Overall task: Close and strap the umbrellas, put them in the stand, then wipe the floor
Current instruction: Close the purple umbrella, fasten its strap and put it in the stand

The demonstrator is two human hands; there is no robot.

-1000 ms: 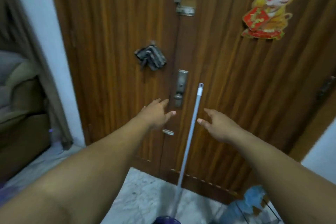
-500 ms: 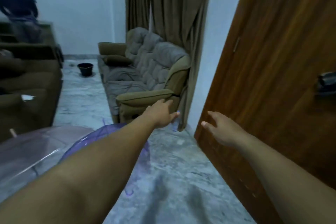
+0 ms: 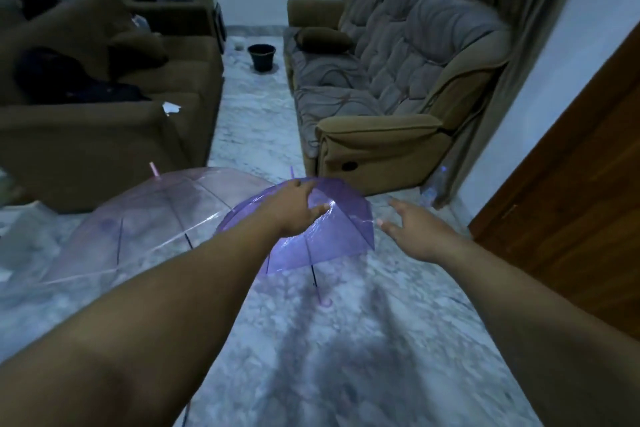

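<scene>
Hands, left hand and right hand, spread and empty, reach over the open purple umbrella on the marble floor; its thin, slick canopy looks flimsy, so grip the shaft.

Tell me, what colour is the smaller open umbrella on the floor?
Purple and see-through. The smaller umbrella shows best in the head view.

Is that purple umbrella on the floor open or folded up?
Open. The purple umbrella has its canopy spread wide, lying tipped on the floor with its handle sticking out underneath. No strap shows.
</scene>
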